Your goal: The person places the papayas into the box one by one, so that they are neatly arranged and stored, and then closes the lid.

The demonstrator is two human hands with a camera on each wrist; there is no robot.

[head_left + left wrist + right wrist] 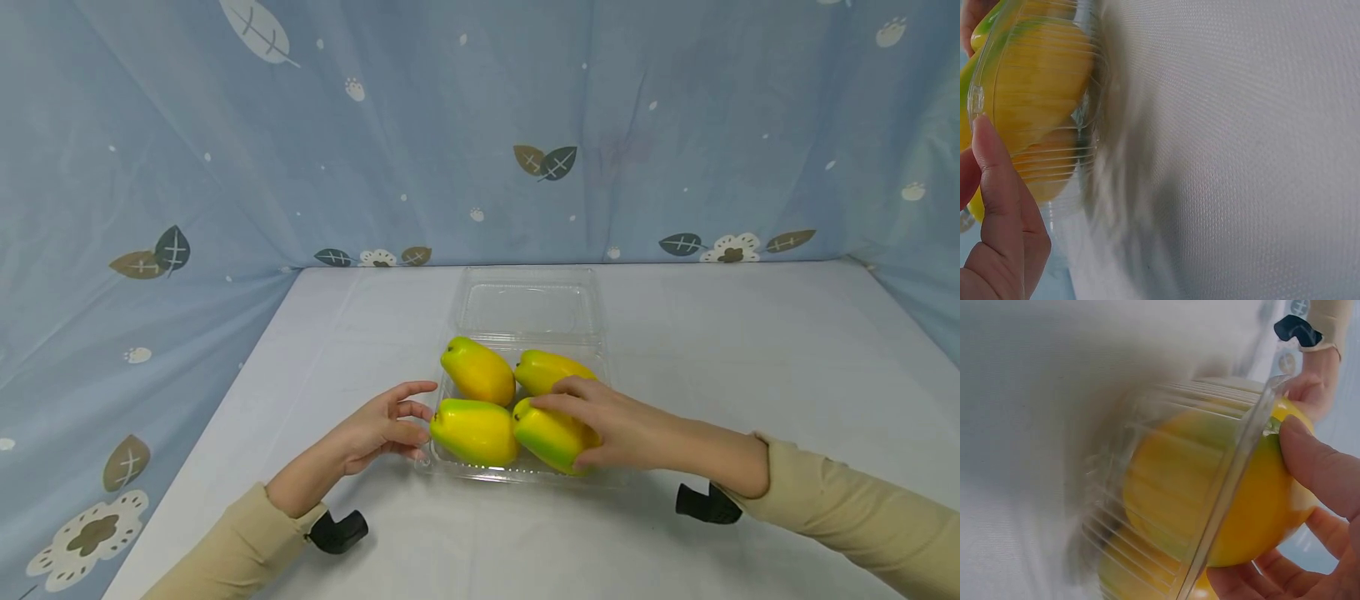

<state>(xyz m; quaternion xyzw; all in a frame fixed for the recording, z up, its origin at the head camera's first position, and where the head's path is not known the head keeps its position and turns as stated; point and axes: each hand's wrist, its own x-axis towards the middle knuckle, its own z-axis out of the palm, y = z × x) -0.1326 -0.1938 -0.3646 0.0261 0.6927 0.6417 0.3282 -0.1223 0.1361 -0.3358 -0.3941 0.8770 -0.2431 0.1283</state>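
In the head view, my right hand [611, 423] curls its fingers and thumb round the front right papaya [551, 437], a smooth yellow fruit with green patches. That fruit sits in a clear plastic clamshell box [495, 477] whose lid [527, 310] lies open toward the back. Three similar papayas share the box: front left [476, 432], back left [478, 372] and back right [551, 371], the last partly behind my right fingers. At the box's left side is my left hand [382, 429], fingers spread and slightly bent. One fingertip [985, 128] touches the rim in the left wrist view.
A white cloth covers the table [360, 333]. Behind it hangs a blue curtain [450, 125] printed with leaves and flowers. Black wrist mounts [337, 532] stick out below both sleeves, close to the tabletop.
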